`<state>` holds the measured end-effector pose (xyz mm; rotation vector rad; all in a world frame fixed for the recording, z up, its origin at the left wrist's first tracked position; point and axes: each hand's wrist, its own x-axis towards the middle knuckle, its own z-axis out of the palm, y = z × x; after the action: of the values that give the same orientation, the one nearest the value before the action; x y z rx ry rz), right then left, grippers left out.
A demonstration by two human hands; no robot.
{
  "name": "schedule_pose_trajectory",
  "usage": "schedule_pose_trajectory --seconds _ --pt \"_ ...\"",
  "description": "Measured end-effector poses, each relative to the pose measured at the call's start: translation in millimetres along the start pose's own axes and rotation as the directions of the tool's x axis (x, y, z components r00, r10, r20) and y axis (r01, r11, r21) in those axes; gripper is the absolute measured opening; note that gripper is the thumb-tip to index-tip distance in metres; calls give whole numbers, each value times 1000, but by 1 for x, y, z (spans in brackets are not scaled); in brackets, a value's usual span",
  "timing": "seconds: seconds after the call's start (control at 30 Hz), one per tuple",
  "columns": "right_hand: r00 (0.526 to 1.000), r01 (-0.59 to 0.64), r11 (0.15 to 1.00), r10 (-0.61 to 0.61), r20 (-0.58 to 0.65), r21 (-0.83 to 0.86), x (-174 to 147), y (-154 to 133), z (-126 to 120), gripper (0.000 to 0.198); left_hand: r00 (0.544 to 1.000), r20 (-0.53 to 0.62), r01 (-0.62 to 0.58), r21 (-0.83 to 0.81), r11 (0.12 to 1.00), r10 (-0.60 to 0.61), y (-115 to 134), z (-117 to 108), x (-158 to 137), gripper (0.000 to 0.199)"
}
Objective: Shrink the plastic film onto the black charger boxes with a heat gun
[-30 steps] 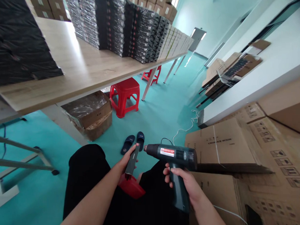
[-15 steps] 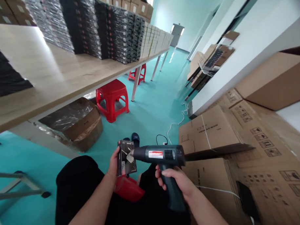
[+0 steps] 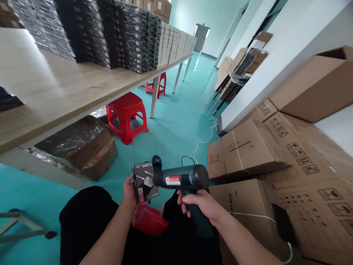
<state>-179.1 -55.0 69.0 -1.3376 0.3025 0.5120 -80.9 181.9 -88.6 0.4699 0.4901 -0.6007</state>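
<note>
My left hand [image 3: 128, 191] grips a small dark product box [image 3: 144, 184] by its left edge. Its printed front, showing a white charger and cables, faces up toward me. My right hand [image 3: 196, 203] is wrapped around the handle of a dark green heat gun [image 3: 180, 176] with a red and white label. The gun's nozzle points left and lies over the right side of the box from this view; I cannot tell whether they touch. Both are held above my lap, over a red plastic stool [image 3: 150, 220] between my legs.
A long wooden table [image 3: 85, 87] at left carries stacks of film-wrapped black boxes [image 3: 132, 37] and white boxes [image 3: 175, 43]. Below it are an open carton [image 3: 93, 151] and a red stool [image 3: 126, 115]. Flattened cartons [image 3: 240, 149] lean at right. A white cable [image 3: 204, 142] crosses the floor.
The box has turned so its front shows more fully. The heat gun has tilted, its rear end now nearer me, and sits slightly further left in view. The whole view has shifted a little.
</note>
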Motion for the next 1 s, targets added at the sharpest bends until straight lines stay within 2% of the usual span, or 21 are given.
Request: schedule_pose_trajectory --seconds 0.07,0.2,0.23,0.33,0.4,0.5,0.57,0.67,0.73,0.87,1.0 --pt "997 40 999 -38 -63 25 -2 4 -2 26 1000 27 8 -13 1000 -8 0 -2 2 52" --pt "988 -107 994 105 110 16 -15 15 -4 28 996 83 -24 -16 1000 25 1 -1 3 56" --pt "988 -118 993 116 106 18 -20 18 -5 28 995 94 -43 -23 999 45 1 -1 3 57" --pt "997 -25 997 30 -75 68 -32 26 -6 27 990 111 -81 -58 995 87 2 -1 4 60" --pt "993 0 995 13 -119 103 -39 30 -7 26 988 131 -67 -67 995 76 2 -2 4 61" --pt "997 -79 987 77 24 141 -48 34 -9 30 982 186 -9 -52 999 19 1 -2 2 62" --pt "998 -70 978 68 16 195 -49 36 -11 31 979 205 25 -31 999 -18 0 0 -1 60" --pt "982 -6 920 78 -169 391 -44 35 -18 26 981 177 83 9 997 -83 -3 6 -5 56" --pt "965 6 855 131 -227 519 -40 31 -24 25 984 127 122 40 992 -126 -4 10 -9 52" --pt "971 -13 798 154 -183 602 -36 28 -33 25 990 6 137 113 984 -138 -8 18 -14 42" --pt "980 -30 775 148 -136 631 -34 30 -34 24 982 -26 190 167 967 -189 -11 21 -15 41"
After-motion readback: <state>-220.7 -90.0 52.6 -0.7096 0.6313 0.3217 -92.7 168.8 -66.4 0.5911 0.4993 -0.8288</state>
